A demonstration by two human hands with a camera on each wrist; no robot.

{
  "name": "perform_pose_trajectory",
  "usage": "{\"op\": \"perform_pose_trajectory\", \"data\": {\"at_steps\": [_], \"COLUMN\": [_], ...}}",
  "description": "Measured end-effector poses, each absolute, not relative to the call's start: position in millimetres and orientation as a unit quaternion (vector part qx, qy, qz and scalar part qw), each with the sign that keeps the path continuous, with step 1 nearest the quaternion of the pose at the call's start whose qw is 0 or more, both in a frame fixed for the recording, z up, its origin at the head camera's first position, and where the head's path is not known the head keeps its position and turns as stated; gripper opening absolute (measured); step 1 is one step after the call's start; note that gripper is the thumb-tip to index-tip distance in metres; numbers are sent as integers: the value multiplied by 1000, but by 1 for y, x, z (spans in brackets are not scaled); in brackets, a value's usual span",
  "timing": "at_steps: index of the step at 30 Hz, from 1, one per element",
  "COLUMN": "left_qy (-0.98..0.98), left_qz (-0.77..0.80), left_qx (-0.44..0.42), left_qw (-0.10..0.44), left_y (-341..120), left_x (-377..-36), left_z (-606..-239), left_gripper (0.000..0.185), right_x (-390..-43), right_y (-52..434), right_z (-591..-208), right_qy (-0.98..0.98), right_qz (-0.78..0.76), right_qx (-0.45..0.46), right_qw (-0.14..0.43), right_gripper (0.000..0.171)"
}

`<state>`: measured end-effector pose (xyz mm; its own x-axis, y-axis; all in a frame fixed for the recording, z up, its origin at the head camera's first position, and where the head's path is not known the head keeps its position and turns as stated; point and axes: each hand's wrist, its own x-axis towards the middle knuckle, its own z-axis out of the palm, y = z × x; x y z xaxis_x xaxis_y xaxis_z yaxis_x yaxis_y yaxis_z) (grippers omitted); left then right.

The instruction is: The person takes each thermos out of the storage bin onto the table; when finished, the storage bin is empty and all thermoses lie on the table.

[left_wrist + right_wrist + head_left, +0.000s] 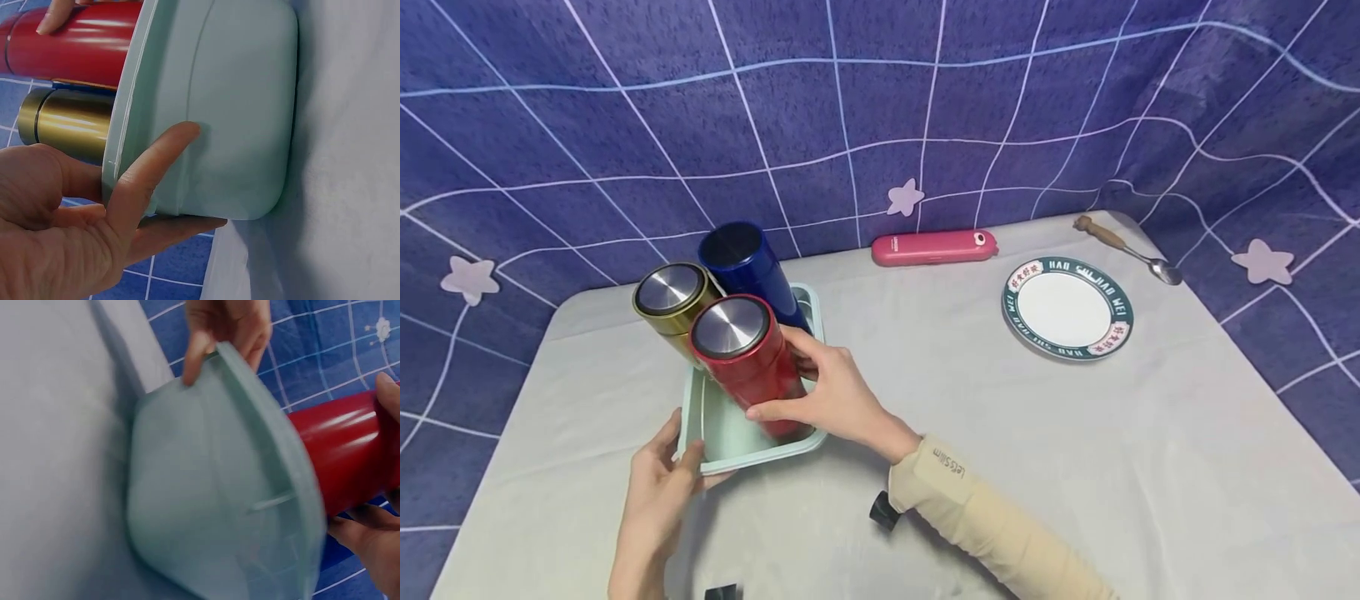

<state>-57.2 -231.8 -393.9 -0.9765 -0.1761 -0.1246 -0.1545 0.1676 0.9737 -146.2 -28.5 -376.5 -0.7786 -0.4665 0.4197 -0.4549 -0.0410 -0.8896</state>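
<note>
My right hand (pixel 838 396) grips a red thermos flask (pixel 756 375) low on its body, fingers and thumb on either side. The flask leans, its bottom inside a pale green plastic bin (pixel 767 457). Behind it in the bin stand a gold thermos flask (pixel 681 312) and a blue thermos flask (pixel 771 279); their lower parts are partly hidden. My left hand (pixel 658 479) holds the bin at its front left corner. In the left wrist view, one finger of the left hand (pixel 75 219) lies along the outer wall of the bin (pixel 244 112).
Along the back of the white-covered table lies a pink case (pixel 934 250). To the right are a green-rimmed plate (pixel 1021 321) and a wooden-handled spoon (pixel 1123 246). A small black object (pixel 885 510) sits by my right sleeve. Blue gridded cloth hangs behind.
</note>
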Motion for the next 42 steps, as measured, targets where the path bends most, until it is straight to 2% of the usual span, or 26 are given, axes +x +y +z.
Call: {"op": "perform_pose_trajectory", "data": {"at_steps": [8,17,30,35,42], "left_qy": [-745,-745,-767,-784,-796], "left_qz": [-658,-655,-628,-605,-586], "left_qx": [106,127,132,139,148], "left_qw": [3,-1,18,27,22], "left_y": [-231,-233,-240,-232,-224], "left_x": [-58,-57,-64,-63,-61], "left_z": [-394,-394,-417,-408,-398], "left_gripper": [58,58,58,56,56], "right_x": [-146,-149,-156,-160,-154], "right_y": [-11,31,117,146,163], "right_z": [-346,-322,-352,-367,-359], "right_qy": [646,622,694,718,735], "right_qz": [-695,-729,-686,-665,-647], "right_qx": [-314,-274,-153,-100,-55], "right_qw": [-30,-80,-155,-178,-193], "right_gripper": [72,62,62,60,55]}}
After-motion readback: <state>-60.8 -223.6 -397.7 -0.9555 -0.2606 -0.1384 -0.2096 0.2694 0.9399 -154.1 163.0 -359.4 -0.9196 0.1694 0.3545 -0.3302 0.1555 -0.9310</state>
